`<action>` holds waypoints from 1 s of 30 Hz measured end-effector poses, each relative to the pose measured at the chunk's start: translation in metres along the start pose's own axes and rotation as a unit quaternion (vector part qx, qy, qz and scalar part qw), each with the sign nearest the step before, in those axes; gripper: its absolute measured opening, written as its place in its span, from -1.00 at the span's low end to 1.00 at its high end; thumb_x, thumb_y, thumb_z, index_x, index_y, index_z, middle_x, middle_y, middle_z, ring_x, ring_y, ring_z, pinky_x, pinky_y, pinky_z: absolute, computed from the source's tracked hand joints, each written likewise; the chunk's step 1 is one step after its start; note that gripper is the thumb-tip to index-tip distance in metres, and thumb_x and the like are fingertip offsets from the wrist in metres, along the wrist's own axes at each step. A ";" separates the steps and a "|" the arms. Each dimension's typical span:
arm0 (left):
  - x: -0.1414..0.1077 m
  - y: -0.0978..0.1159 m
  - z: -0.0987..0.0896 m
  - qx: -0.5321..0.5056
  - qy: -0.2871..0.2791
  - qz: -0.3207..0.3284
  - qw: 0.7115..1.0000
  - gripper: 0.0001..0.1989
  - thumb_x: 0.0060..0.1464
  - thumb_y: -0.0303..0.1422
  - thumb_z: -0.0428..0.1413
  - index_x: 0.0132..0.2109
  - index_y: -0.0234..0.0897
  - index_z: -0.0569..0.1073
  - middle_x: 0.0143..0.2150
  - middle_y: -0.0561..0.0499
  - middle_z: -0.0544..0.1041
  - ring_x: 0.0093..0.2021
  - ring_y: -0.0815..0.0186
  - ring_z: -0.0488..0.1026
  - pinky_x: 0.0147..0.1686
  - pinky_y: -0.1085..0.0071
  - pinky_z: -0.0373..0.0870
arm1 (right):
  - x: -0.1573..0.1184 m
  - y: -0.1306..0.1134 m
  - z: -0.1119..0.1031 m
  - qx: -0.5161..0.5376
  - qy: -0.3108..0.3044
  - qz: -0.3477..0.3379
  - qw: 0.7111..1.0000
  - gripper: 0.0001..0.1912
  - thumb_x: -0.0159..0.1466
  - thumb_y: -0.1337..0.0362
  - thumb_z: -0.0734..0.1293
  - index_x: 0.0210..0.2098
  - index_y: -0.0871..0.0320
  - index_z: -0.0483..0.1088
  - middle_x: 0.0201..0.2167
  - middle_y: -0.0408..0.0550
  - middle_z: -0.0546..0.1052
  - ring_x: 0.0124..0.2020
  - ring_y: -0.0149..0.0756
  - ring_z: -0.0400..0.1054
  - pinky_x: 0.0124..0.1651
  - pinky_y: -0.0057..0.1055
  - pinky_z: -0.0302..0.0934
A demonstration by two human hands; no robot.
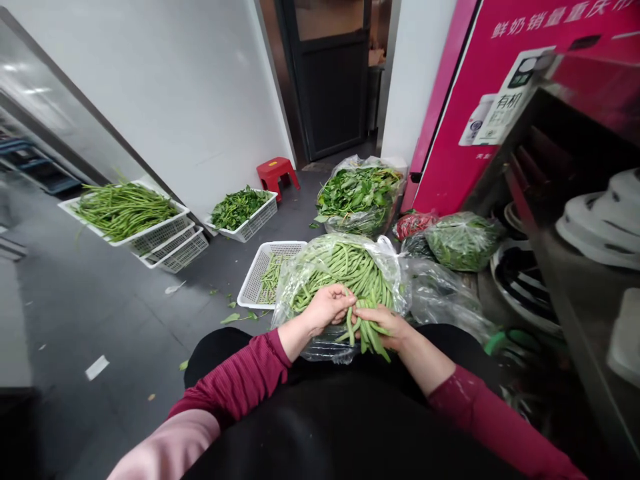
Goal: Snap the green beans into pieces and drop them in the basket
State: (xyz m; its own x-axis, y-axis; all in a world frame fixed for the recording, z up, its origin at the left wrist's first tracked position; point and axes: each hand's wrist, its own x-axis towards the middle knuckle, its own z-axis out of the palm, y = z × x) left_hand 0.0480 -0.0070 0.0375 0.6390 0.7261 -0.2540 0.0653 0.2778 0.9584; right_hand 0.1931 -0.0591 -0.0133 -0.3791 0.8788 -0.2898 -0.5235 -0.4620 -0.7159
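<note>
Nearest the camera is the person's dark apron (320, 420), with a clear plastic bag (286, 288) standing open just beyond it. The bag is heaped with green beans (357, 260), many lying roughly side by side. At its left is a smaller white basket (254, 275), with a scatter of beans inside.

Over the near side of the bag, the two hands almost meet. The right hand (389, 325) is curled round a bunch of beans (369, 337), ends splaying downward. The left hand (327, 308) is nearly closed, thumb and fingertips pinched at a single bean (349, 328) along the bunch's edge.

To handle these well, I would keep the right grip snug but not squeezing, since crushed pods would likely bruise. Evening up the ends should help the left fingertips isolate one bean at a time. Working low over the bag makes strays fall back in.
</note>
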 end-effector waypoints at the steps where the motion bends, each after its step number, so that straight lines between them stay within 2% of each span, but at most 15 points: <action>1: 0.000 -0.004 0.003 -0.007 0.024 -0.001 1.000 -0.69 -0.13 -0.17 0.12 -0.41 -0.33 0.25 -0.77 0.22 0.21 -0.81 0.58 -0.01 -0.79 0.63 -0.12 | 0.000 0.001 0.002 -0.008 0.016 -0.012 1.000 -0.81 -0.04 0.27 0.39 -0.44 0.25 0.41 -0.58 -0.09 0.47 -0.57 -0.38 0.36 -0.47 -0.44 0.26; 3: -0.001 -0.008 0.010 0.004 0.057 0.007 0.998 -0.68 -0.15 -0.17 0.13 -0.42 -0.33 0.25 -0.79 0.22 0.20 -0.82 0.57 0.01 -0.81 0.63 -0.11 | 0.000 0.000 0.005 -0.025 0.034 -0.027 0.999 -0.79 -0.06 0.29 0.40 -0.42 0.25 0.41 -0.58 -0.10 0.46 -0.56 -0.40 0.35 -0.47 -0.46 0.25; 6: 0.000 -0.006 0.015 0.044 0.062 0.027 0.997 -0.67 -0.15 -0.15 0.12 -0.34 -0.33 0.27 -0.73 0.20 0.26 -0.81 0.56 0.08 -0.81 0.63 -0.05 | -0.002 -0.004 0.007 -0.043 0.042 -0.026 0.998 -0.78 -0.08 0.28 0.41 -0.44 0.25 0.40 -0.58 -0.11 0.45 -0.58 -0.41 0.33 -0.50 -0.47 0.22; 8: 0.001 -0.003 0.014 0.088 0.053 0.028 0.994 -0.67 -0.06 -0.11 0.02 -0.33 -0.32 0.27 -0.71 0.20 0.26 -0.80 0.55 0.10 -0.79 0.62 0.00 | -0.003 -0.007 0.007 -0.053 0.040 -0.029 0.997 -0.81 -0.07 0.28 0.40 -0.49 0.25 0.37 -0.62 -0.13 0.42 -0.60 -0.42 0.30 -0.52 -0.47 0.20; 10: 0.002 -0.001 0.010 0.182 0.061 0.037 0.981 -0.64 0.05 -0.10 -0.12 -0.40 -0.34 0.29 -0.69 0.16 0.26 -0.77 0.54 0.13 -0.74 0.59 0.08 | -0.004 -0.009 0.008 -0.070 0.038 -0.029 0.996 -0.82 -0.07 0.28 0.39 -0.52 0.25 0.35 -0.64 -0.15 0.40 -0.62 -0.42 0.28 -0.54 -0.47 0.18; 12: 0.004 -0.001 0.002 0.342 0.075 0.092 0.932 -0.64 0.09 -0.17 -0.16 -0.46 -0.35 0.31 -0.62 0.08 0.33 -0.67 0.49 0.24 -0.63 0.54 0.19 | -0.005 -0.009 0.009 -0.096 0.048 -0.025 0.994 -0.82 -0.08 0.29 0.39 -0.52 0.24 0.34 -0.65 -0.16 0.40 -0.63 -0.42 0.28 -0.53 -0.46 0.18; 15: 0.006 -0.004 -0.014 0.587 0.026 0.185 0.788 -0.79 0.04 -0.34 -0.07 -0.45 -0.34 0.36 -0.46 -0.02 0.41 -0.45 0.38 0.36 -0.45 0.48 0.27 | -0.011 -0.007 0.008 -0.135 0.083 -0.019 0.987 -0.81 -0.12 0.31 0.42 -0.53 0.21 0.34 -0.65 -0.17 0.40 -0.63 -0.41 0.28 -0.53 -0.46 0.17; 16: 0.006 -0.005 -0.020 0.639 0.000 0.191 0.745 -0.83 0.02 -0.38 -0.06 -0.43 -0.32 0.37 -0.42 -0.04 0.42 -0.42 0.35 0.37 -0.43 0.47 0.27 | -0.014 -0.006 0.006 -0.141 0.097 -0.015 0.985 -0.82 -0.12 0.31 0.42 -0.53 0.20 0.35 -0.66 -0.17 0.40 -0.63 -0.40 0.28 -0.54 -0.46 0.17; 17: 0.007 -0.005 -0.027 0.674 -0.014 0.185 0.715 -0.85 0.02 -0.40 -0.06 -0.40 -0.31 0.38 -0.41 -0.05 0.42 -0.40 0.34 0.38 -0.43 0.46 0.27 | -0.018 -0.006 0.003 -0.143 0.109 -0.008 0.984 -0.82 -0.12 0.31 0.43 -0.52 0.19 0.36 -0.66 -0.16 0.40 -0.63 -0.39 0.29 -0.55 -0.45 0.18; 19: 0.008 -0.006 -0.039 0.696 0.003 0.160 0.700 -0.84 0.02 -0.41 -0.07 -0.34 -0.29 0.39 -0.37 -0.05 0.43 -0.40 0.33 0.38 -0.44 0.45 0.28 | -0.024 -0.011 -0.004 -0.116 0.146 0.014 0.982 -0.83 -0.11 0.29 0.42 -0.50 0.16 0.39 -0.63 -0.12 0.43 -0.58 -0.31 0.34 -0.50 -0.40 0.23; 22: 0.009 -0.011 -0.050 0.677 0.070 0.146 0.718 -0.79 -0.02 -0.44 -0.06 -0.21 -0.25 0.39 -0.29 -0.04 0.41 -0.37 0.32 0.37 -0.46 0.44 0.26 | -0.020 -0.034 -0.004 -0.114 0.186 0.028 0.975 -0.79 -0.09 0.26 0.41 -0.41 0.12 0.44 -0.48 -0.01 0.50 -0.48 -0.20 0.41 -0.38 -0.30 0.31; 24: 0.008 -0.020 -0.050 0.670 0.094 0.165 0.717 -0.76 -0.05 -0.43 -0.04 -0.18 -0.25 0.38 -0.25 -0.07 0.38 -0.31 0.28 0.35 -0.45 0.42 0.25 | -0.005 -0.056 0.013 -0.138 0.175 0.026 0.974 -0.78 -0.08 0.26 0.40 -0.38 0.10 0.44 -0.45 0.01 0.51 -0.48 -0.17 0.42 -0.41 -0.28 0.32; 26: 0.004 -0.031 -0.044 0.672 0.090 0.197 0.708 -0.79 -0.07 -0.38 -0.01 -0.24 -0.28 0.40 -0.27 -0.09 0.36 -0.26 0.22 0.32 -0.38 0.35 0.25 | 0.022 -0.077 0.044 -0.148 0.156 0.034 0.976 -0.82 -0.05 0.26 0.39 -0.40 0.10 0.44 -0.49 0.00 0.51 -0.54 -0.20 0.40 -0.48 -0.30 0.31; 28: -0.001 -0.041 -0.039 0.673 0.073 0.240 0.695 -0.83 -0.09 -0.36 0.02 -0.30 -0.30 0.40 -0.33 -0.08 0.36 -0.24 0.19 0.30 -0.30 0.27 0.24 | 0.063 -0.091 0.082 -0.137 0.150 0.049 0.978 -0.87 -0.04 0.28 0.38 -0.45 0.14 0.42 -0.57 -0.02 0.49 -0.60 -0.26 0.37 -0.54 -0.35 0.28; 30: -0.007 -0.047 -0.037 0.666 0.058 0.277 0.691 -0.85 -0.10 -0.34 0.03 -0.34 -0.30 0.39 -0.37 -0.07 0.35 -0.25 0.21 0.29 -0.29 0.26 0.23 | 0.115 -0.096 0.115 -0.139 0.156 0.054 0.976 -0.88 -0.04 0.35 0.39 -0.47 0.17 0.41 -0.61 -0.06 0.47 -0.61 -0.32 0.35 -0.51 -0.38 0.28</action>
State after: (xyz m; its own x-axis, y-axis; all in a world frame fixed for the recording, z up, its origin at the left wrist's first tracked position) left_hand 0.0121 -0.0012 -0.0106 0.7880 0.5559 0.2648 0.5314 -0.8312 0.1634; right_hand 0.1119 0.0726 0.0950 -0.1464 0.8407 -0.5214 -0.2489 -0.5414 -0.8030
